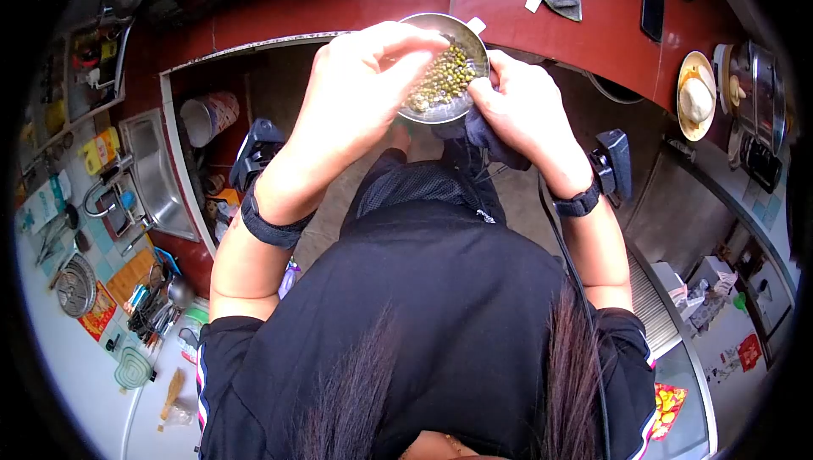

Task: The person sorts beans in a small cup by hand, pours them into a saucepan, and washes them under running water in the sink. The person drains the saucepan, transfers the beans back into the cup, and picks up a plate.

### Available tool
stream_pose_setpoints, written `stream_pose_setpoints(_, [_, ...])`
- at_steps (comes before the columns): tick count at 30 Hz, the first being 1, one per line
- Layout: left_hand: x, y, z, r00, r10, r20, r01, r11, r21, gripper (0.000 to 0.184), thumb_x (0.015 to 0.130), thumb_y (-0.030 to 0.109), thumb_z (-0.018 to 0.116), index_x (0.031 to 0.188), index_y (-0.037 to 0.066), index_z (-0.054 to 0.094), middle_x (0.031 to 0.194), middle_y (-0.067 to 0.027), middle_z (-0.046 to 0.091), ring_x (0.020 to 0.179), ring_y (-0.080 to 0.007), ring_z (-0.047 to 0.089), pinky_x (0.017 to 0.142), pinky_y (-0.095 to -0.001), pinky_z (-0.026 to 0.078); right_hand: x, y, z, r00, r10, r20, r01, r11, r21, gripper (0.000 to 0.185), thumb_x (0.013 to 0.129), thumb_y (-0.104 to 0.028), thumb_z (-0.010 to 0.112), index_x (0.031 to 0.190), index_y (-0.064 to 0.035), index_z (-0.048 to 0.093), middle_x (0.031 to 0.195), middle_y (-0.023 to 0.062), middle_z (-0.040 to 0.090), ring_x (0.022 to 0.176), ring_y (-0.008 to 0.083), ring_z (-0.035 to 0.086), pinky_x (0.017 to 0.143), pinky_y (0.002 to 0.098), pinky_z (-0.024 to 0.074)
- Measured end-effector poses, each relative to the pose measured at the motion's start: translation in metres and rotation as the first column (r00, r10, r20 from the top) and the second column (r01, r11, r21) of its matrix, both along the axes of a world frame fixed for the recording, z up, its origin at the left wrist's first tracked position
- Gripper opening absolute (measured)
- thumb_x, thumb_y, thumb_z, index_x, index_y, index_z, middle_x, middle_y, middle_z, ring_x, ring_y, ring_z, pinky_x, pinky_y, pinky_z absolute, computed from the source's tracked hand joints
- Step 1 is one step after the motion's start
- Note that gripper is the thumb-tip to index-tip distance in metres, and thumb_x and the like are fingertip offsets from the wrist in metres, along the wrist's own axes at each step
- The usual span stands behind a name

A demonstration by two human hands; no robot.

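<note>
Green beans in a metal bowl, right hand steadying it, left hand working over it.
On my feed the small green beans [453,73] lie inside the metal bowl [460,109], which is held up at the near edge of the red counter [597,49]. The right hand [527,102] grips the bowl's right side, thumb on the rim, the other fingers mostly hidden. The left hand [360,70] reaches over the bowl from its left, thumb and forefinger bent towards each other; I can't tell whether they meet or hold a bean. I judge the step in hand to be picking through the beans; the next move calls for a level bowl and a light, precise pinch.
</note>
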State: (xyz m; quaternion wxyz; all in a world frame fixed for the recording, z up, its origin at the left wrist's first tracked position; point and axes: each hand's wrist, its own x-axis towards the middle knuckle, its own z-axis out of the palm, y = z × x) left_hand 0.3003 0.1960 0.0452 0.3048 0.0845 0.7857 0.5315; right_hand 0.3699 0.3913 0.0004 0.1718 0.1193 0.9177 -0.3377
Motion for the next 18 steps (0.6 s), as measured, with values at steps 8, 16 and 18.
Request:
stream_pose_setpoints(8, [-0.001, -0.042, -0.024, 0.988, 0.128, -0.086, -0.139, 0.98, -0.142, 0.021, 0.097, 0.013, 0.064, 0.114, 0.003, 0.071, 0.098, -0.0024, 0.072, 0.082, -0.0068, 0.063, 0.072, -0.0216, 0.05, 0.004, 0.0, 0.0, 0.999, -0.011, -0.034, 0.011, 1.0, 0.006, 0.037, 0.087, -0.033, 0.055, 0.106, -0.005, 0.07, 0.086, 0.0211, 0.072, 0.083, 0.0369, 0.071, 0.081, 0.046, 0.0563])
stream_pose_setpoints(16, [0.017, -0.042, -0.042, 0.99, 0.114, -0.087, -0.13, 0.971, -0.202, 0.019, 0.091, 0.011, 0.07, 0.108, 0.001, 0.07, 0.09, -0.0013, 0.071, 0.076, -0.0068, 0.062, 0.069, -0.0227, 0.051, 0.012, -0.001, -0.003, 1.0, -0.013, -0.025, 0.013, 1.0, 0.02, 0.036, 0.088, -0.034, 0.055, 0.104, -0.006, 0.071, 0.086, 0.0206, 0.072, 0.083, 0.0365, 0.072, 0.08, 0.0459, 0.0567])
stream_pose_setpoints(18, [0.019, -0.041, -0.047, 0.984, 0.122, -0.134, -0.148, 0.967, -0.207, 0.017, 0.089, 0.009, 0.072, 0.104, 0.002, 0.071, 0.087, -0.0006, 0.07, 0.075, -0.0061, 0.062, 0.068, -0.0227, 0.051, 0.013, -0.003, -0.001, 1.0, -0.013, -0.005, 0.014, 0.999, 0.04, 0.036, 0.088, -0.033, 0.054, 0.103, -0.0061, 0.071, 0.087, 0.0205, 0.072, 0.082, 0.0365, 0.072, 0.08, 0.0459, 0.0567])
